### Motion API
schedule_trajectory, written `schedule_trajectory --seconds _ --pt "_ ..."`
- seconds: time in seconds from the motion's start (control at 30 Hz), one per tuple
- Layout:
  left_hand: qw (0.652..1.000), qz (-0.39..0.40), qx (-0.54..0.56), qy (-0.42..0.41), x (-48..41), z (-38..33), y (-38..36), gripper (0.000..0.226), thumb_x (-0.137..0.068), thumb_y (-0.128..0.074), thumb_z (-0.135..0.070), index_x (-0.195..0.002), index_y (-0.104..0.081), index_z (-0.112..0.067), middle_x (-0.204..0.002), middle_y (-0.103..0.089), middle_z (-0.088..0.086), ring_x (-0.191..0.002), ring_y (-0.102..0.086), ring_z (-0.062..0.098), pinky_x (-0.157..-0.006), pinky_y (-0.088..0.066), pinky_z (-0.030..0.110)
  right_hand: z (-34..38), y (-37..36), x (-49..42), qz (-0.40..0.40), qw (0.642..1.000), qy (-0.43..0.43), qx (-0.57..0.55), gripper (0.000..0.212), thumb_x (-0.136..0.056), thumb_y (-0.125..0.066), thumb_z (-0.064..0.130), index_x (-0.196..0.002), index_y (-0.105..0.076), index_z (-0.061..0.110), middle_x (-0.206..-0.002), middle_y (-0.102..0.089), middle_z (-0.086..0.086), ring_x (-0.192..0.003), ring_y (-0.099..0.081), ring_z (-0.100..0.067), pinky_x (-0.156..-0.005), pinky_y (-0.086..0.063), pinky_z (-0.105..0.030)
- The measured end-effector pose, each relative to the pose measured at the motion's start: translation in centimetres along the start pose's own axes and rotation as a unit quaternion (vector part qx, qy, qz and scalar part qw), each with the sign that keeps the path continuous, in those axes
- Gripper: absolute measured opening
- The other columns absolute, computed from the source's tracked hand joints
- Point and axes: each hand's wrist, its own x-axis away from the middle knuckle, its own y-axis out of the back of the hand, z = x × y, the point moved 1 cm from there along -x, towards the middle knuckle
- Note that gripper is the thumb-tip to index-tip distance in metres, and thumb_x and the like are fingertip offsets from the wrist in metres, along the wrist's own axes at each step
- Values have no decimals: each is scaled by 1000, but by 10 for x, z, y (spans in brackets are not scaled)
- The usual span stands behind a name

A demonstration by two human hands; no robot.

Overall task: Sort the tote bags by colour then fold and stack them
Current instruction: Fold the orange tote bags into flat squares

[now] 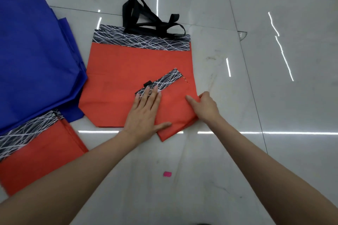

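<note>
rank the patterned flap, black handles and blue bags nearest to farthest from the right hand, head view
1. patterned flap, just left of the right hand, on the orange bag it grips
2. black handles, beyond the bag's top edge
3. blue bags, far left

Bright, even overhead light.
Strip-lamp glare streaked the glossy floor (311, 100); shadows were faint, edges bowed and slightly soft.

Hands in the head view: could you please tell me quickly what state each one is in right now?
Left hand: open, fingers flat, pressing on the folded orange bag.
Right hand: closed, gripping that bag's right edge.
</note>
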Motion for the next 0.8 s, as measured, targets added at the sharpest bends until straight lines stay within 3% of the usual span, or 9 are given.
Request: schedule_trajectory --seconds 0.17,0.27,0.33,0.4,0.47,0.57,0.63,0.73,0.8 --pt "995 -15 86 57 18 15 30 88 -84 -36 -69 -150 -13 -15 -157 7 16 -145 0 30 -115 -4 40 3 4 30 19 988 25 -148 37 -97 -51 32 -116 -43 2 -117 -57 -14 -102 -57 -26 -84 -45 -34" --pt "952 -73 272 123 41 22 50 64 -92 -56 -34 -143 -31 -5 -153 -12 21 -142 -18 29 -111 -13 24 9 1 55 76 956 42 -281 17 -100 -46 22 -110 -49 9 -112 -58 -9 -86 -55 -11 -74 -47 -25" --pt "935 -91 320 126 63 34 64 53 -93 -56 -24 -140 -38 -7 -148 -24 15 -136 -30 25 -105 -17 15 19 -2 68 96 939 63 -326 16 -100 -46 19 -109 -50 6 -114 -58 -14 -91 -54 -13 -86 -48 -32" --pt "922 -99 353 127 88 53 76 52 -92 -57 -26 -140 -38 -17 -141 -32 7 -123 -45 20 -105 -29 21 37 -8 83 136 922 87 -353 10 -99 -47 18 -106 -53 14 -114 -60 -9 -98 -56 -14 -97 -46 -38" --pt "884 -102 431 153 114 71 86 53 -91 -59 -28 -139 -36 -27 -131 -41 -2 -108 -55 10 -98 -43 27 60 -19 101 189 905 111 -364 11 -98 -48 15 -105 -55 20 -109 -63 2 -99 -59 -12 -94 -48 -31" --pt "811 -136 534 199 157 94 92 52 -90 -59 -10 -133 -36 -29 -128 -47 -9 -100 -57 -7 -88 -48 17 94 -44 128 247 897 135 -342 11 -98 -48 12 -105 -53 17 -102 -63 -2 -90 -60 -13 -84 -49 -25" --pt "793 -162 531 249 185 108 87 52 -88 -61 -6 -128 -40 -31 -132 -47 -6 -115 -53 7 -103 -42 32 113 -65 143 269 899 143 -315 6 -97 -49 10 -102 -52 12 -96 -62 -4 -82 -59 -12 -75 -49 -18" --pt "788 -163 495 328 221 127 76 52 -87 -62 -7 -130 -42 -29 -134 -46 -1 -116 -51 15 -107 -36 34 139 -97 159 261 922 149 -246 4 -97 -52 12 -100 -49 12 -86 -56 4 -76 -53 -7 -60 -42 -5" --pt "795 -155 447 380 237 137 70 56 -88 -63 -12 -137 -40 -22 -136 -44 5 -121 -47 22 -107 -35 36 153 -117 165 255 933 161 -196 16 -95 -53 14 -111 -50 10 -95 -56 1 -86 -53 -12 -68 -44 -11"
